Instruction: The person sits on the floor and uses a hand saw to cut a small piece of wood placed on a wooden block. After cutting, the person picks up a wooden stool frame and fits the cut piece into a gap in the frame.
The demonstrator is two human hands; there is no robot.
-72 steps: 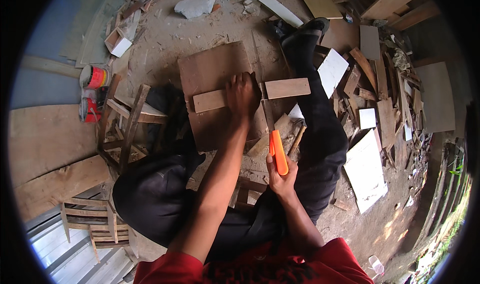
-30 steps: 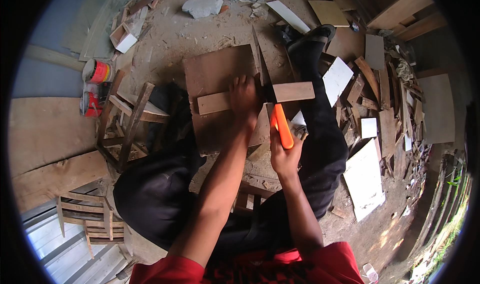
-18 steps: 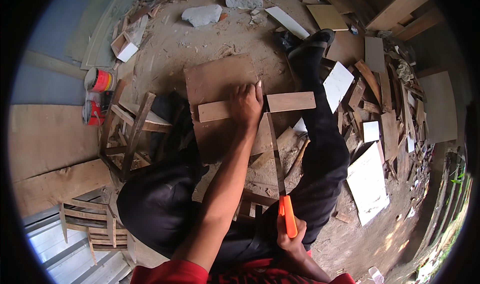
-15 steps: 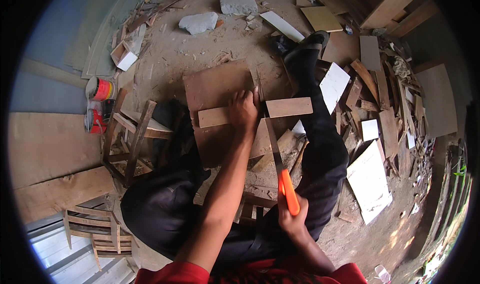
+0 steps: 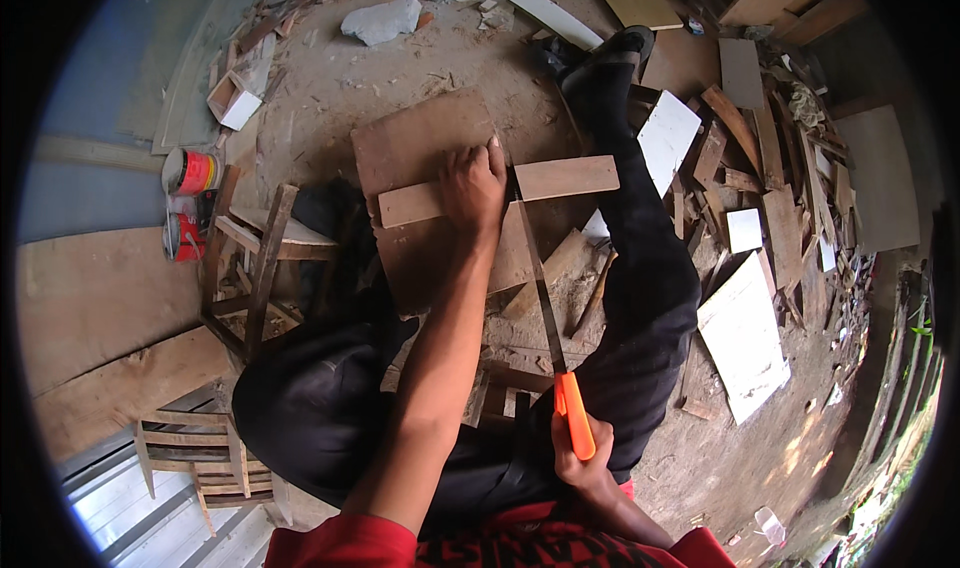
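Plainly, the left hand (image 5: 473, 190) clasps one wooden strip (image 5: 568, 178) while the right hand (image 5: 585, 453) grips one saw (image 5: 568, 396).

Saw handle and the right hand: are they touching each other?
Touching. The head view shows the right hand closed around the saw handle.

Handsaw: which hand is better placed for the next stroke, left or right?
Likely the right hand: it grips the handsaw by its orange handle, with the blade across the wooden slat. The left hand lies on the slat over the brown board, seemingly steadying it.
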